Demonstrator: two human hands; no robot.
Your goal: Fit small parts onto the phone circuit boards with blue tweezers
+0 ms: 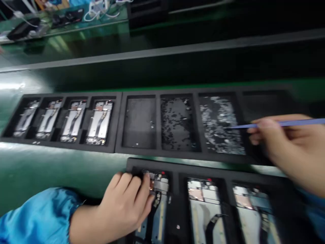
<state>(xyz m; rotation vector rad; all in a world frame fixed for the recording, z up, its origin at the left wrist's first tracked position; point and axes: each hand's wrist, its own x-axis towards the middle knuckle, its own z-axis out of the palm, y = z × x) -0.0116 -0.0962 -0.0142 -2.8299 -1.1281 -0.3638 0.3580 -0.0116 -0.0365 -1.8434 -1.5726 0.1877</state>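
My right hand (pixel 286 145) pinches a pair of blue tweezers (pixel 291 122). Their tip reaches over a tray pocket strewn with small silvery pieces (pixel 223 125); whether it grips one cannot be made out. My left hand (pixel 124 200) rests on the upper end of an opened phone (pixel 159 203) in the near black foam tray (pixel 177 186), its fingers curled and bent against the phone's edge. That phone shows metal plates and a dark flex cable. Beside it in the same tray lie two more opened phones (pixel 204 203) (pixel 250 203).
Behind lies a long black foam tray (pixel 158 145); one pocket holds small dark pieces (pixel 176 122). To the left, another tray (pixel 54 142) holds several opened phones (pixel 99 118). Cables and a power strip (pixel 98 7) sit on the far green bench (pixel 61 28).
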